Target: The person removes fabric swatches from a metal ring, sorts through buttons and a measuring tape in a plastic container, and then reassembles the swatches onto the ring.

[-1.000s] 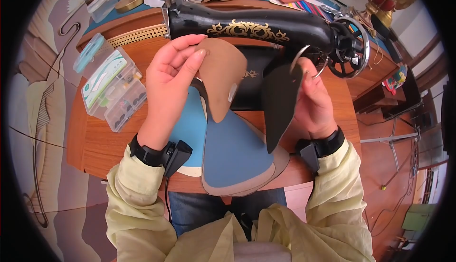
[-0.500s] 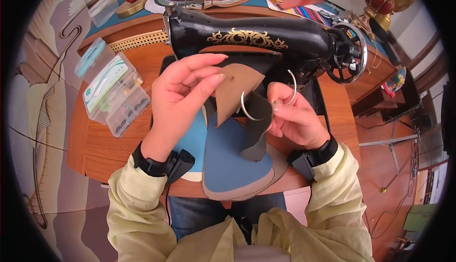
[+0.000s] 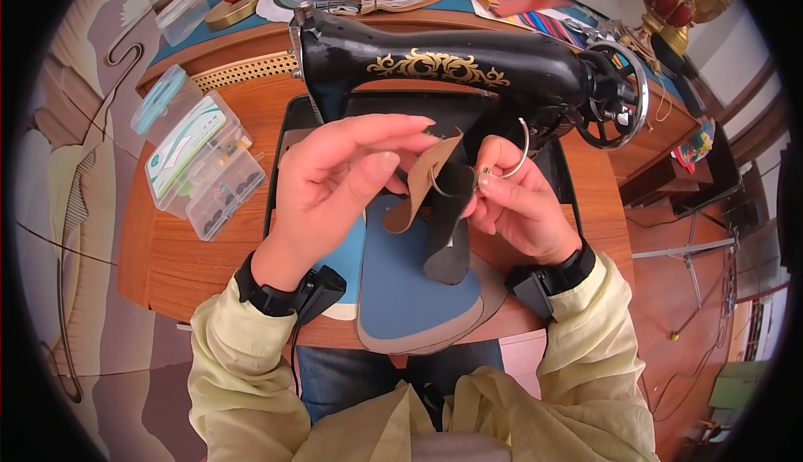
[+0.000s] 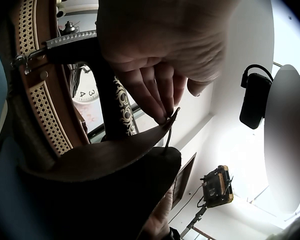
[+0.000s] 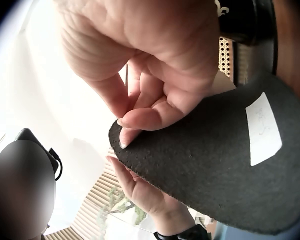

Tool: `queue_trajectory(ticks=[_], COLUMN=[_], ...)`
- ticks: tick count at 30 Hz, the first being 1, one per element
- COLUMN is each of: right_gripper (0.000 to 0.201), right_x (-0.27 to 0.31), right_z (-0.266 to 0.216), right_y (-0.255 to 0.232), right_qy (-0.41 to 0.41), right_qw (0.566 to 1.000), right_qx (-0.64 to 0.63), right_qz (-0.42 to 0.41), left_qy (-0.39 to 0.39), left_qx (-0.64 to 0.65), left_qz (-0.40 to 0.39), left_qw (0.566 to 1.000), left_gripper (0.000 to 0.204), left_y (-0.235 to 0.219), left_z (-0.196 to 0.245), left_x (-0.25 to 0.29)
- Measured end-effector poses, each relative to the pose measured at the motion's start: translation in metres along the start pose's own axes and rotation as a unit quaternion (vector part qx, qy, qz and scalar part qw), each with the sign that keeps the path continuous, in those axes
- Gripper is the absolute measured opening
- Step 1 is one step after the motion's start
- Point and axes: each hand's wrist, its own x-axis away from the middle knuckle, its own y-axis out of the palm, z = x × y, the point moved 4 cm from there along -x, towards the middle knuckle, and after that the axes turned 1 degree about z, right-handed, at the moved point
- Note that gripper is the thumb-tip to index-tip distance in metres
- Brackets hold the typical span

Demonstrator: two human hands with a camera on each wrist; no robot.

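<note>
With a narrow grip the right hand [image 3: 523, 204] pinches the black piece [image 3: 446, 263]; at its nine o'clock the left hand [image 3: 330, 194], grip wide, touches the brown piece [image 3: 422, 177].

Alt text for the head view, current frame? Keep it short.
A person's right hand pinches an open metal ring beside a curled dark piece, while the left hand touches a bent brown piece. Below lies a blue piece on a wooden table; behind the hands stands a black sewing machine with gold ornament.
</note>
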Motion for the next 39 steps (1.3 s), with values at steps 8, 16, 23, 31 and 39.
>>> queue_trajectory(ticks=[8, 16, 23, 31, 39], right_gripper=[0.003, 0.008, 0.008, 0.008, 0.007], right_x=[0.003, 0.004, 0.001, 0.000, 0.001], right_z=[-0.010, -0.019, -0.015, -0.018, -0.018], right_y=[-0.009, -0.020, -0.018, -0.018, -0.019], right_qy=[-0.085, -0.153, -0.146, -0.135, -0.145], right_qw=[0.996, 0.984, 0.986, 0.987, 0.985], right_qx=[0.003, -0.080, -0.075, -0.087, -0.089], right_qz=[0.037, 0.046, 0.011, -0.007, 0.013], left_qy=[-0.122, -0.203, -0.235, -0.260, -0.208], left_qx=[-0.026, -0.382, -0.374, -0.325, -0.340], left_qz=[0.009, -0.164, -0.179, -0.146, -0.142], left_qw=[0.992, 0.887, 0.879, 0.898, 0.906], left_gripper=[0.032, 0.034, 0.034, 0.014, 0.007], left_y=[0.011, -0.011, -0.010, -0.009, -0.011], left_z=[-0.002, -0.046, -0.050, -0.050, -0.047], left_x=[-0.001, 0.018, 0.017, 0.011, 0.011])
